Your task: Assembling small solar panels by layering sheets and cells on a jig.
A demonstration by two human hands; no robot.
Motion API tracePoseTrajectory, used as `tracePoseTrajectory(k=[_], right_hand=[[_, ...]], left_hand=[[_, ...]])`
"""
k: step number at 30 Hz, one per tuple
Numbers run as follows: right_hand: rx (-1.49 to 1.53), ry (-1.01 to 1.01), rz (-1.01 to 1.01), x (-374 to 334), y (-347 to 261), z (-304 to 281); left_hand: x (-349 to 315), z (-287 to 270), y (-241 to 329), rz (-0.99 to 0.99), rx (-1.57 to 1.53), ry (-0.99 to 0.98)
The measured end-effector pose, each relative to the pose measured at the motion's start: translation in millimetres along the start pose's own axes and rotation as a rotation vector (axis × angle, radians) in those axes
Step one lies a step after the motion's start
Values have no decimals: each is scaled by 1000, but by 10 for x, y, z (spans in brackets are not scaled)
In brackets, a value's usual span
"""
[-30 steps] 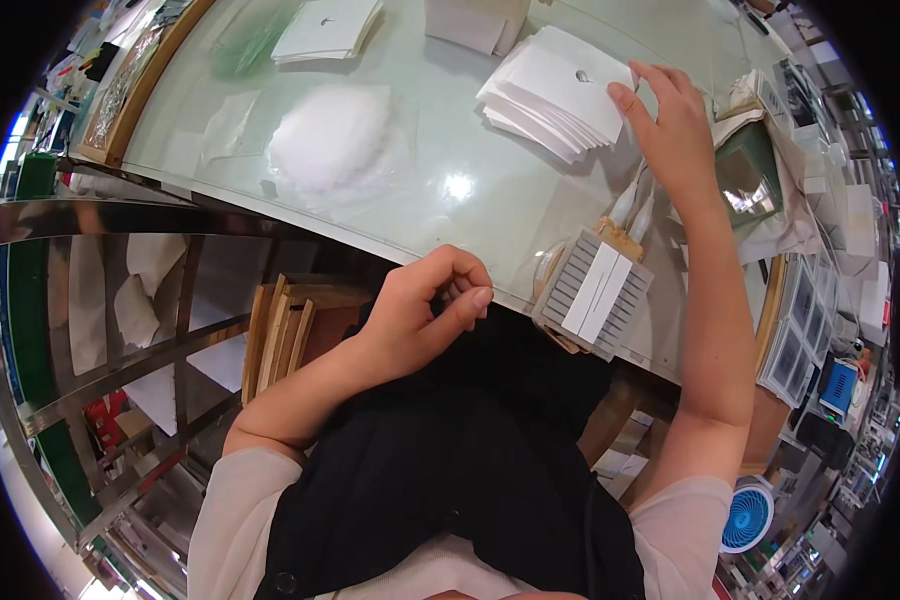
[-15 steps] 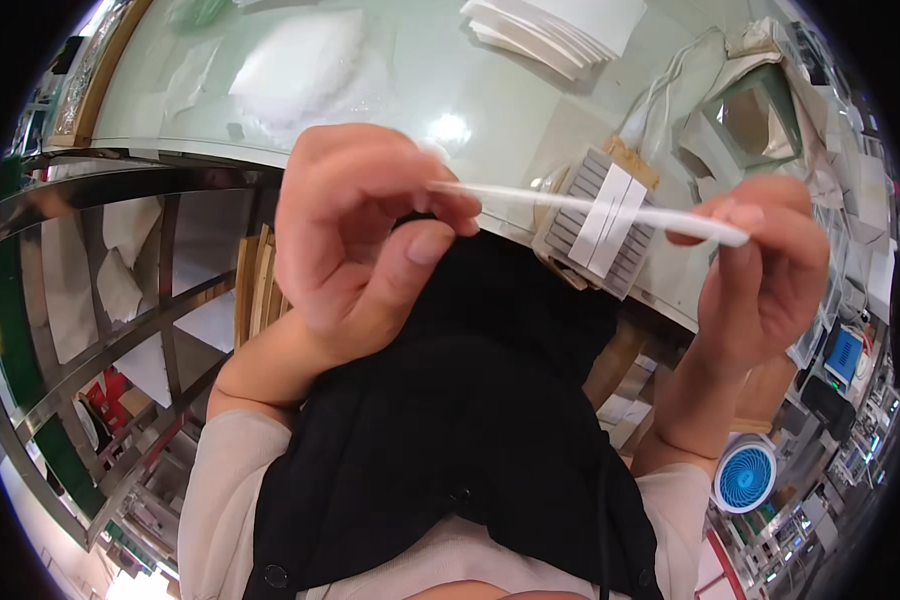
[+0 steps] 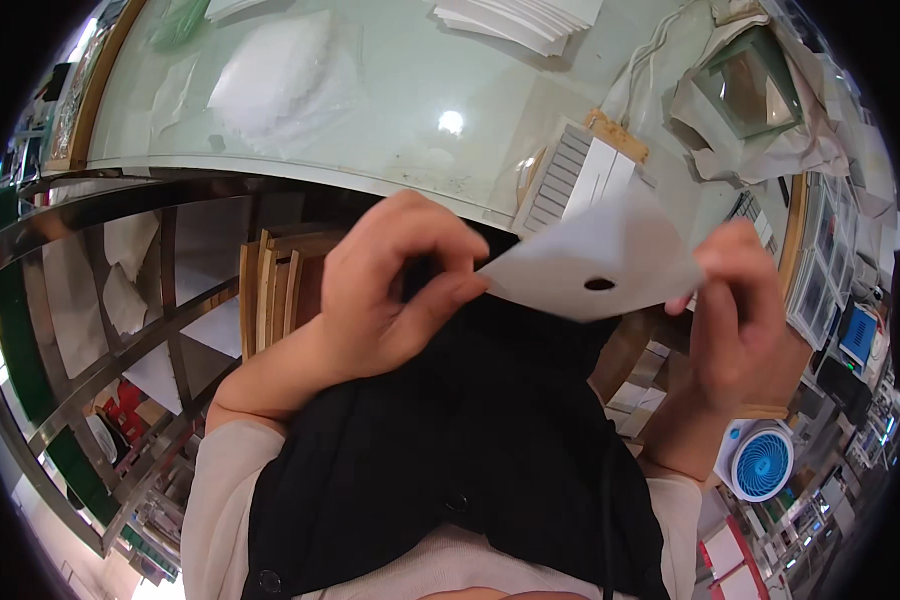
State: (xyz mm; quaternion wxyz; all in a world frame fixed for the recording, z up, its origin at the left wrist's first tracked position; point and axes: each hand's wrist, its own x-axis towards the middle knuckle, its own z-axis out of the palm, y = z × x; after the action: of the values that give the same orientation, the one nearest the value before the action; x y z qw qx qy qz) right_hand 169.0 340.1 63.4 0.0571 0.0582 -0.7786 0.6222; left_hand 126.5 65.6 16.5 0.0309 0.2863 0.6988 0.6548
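Observation:
Between my two hands a white sheet point(image 3: 560, 265) is held up by its opposite ends, tilted so its face shows. A dark round hole or spot sits near its lower edge; I cannot tell whether it is paper or thin plastic. My left hand point(image 3: 400, 285) pinches the left corner between thumb and fingers. At the other end my right hand point(image 3: 735, 310) grips the right corner, a little blurred. Behind the sheet, at the table's near edge, lies a grey slotted block point(image 3: 555, 180) with a white strip on it, partly hidden.
On the pale green table point(image 3: 400, 120) lie a clear plastic bag of white material point(image 3: 275, 85), a stack of white sheets point(image 3: 520, 20), and a glass piece point(image 3: 755, 85) on crumpled paper. A metal rack point(image 3: 60, 220) stands left; a blue-and-white fan point(image 3: 763, 462) is at lower right.
Half a second ago the sheet was seen nearly edge-on; now its face and dark spot show. Both hands have come lower, toward my body, still holding it.

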Motion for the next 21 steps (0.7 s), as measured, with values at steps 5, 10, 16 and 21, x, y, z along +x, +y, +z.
tracePoseTrajectory(k=[5, 10, 16, 21], right_hand=[[127, 102, 319, 281, 241, -24], [115, 84, 339, 446, 410, -31], [103, 91, 346, 461, 446, -15], [26, 102, 314, 446, 488, 18]], left_hand=[[116, 261, -38, -408, -385, 109], [206, 299, -127, -518, -334, 165], [243, 308, -101, -584, -301, 181], [216, 302, -143, -578, -218, 155]])
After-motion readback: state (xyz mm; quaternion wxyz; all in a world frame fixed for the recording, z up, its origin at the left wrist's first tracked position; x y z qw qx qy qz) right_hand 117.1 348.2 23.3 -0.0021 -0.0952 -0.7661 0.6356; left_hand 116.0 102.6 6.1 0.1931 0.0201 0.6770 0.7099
